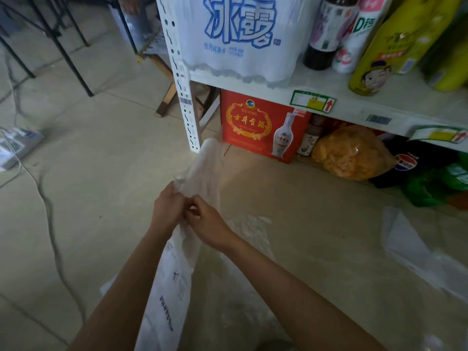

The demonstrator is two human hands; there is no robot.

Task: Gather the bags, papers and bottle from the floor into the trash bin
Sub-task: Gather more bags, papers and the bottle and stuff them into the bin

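My left hand point(168, 207) and my right hand point(207, 221) meet in the middle of the view, both pinching a thin translucent plastic bag point(206, 168) that rises above them toward the shelf post. A white bag with dark print point(169, 290) hangs down below my hands, between my forearms. Another clear plastic bag point(415, 252) lies flat on the floor at the right. More crumpled clear plastic point(243, 287) lies on the floor under my right arm. No trash bin, paper or loose bottle shows in this view.
A white metal shelf point(278, 89) stands ahead, holding a pack of water and bottles. Under it sit a red liquor box point(255, 127), an orange snack bag point(352, 153) and green packs. A cable point(48, 211) runs across the floor at left, near black chair legs point(73, 62).
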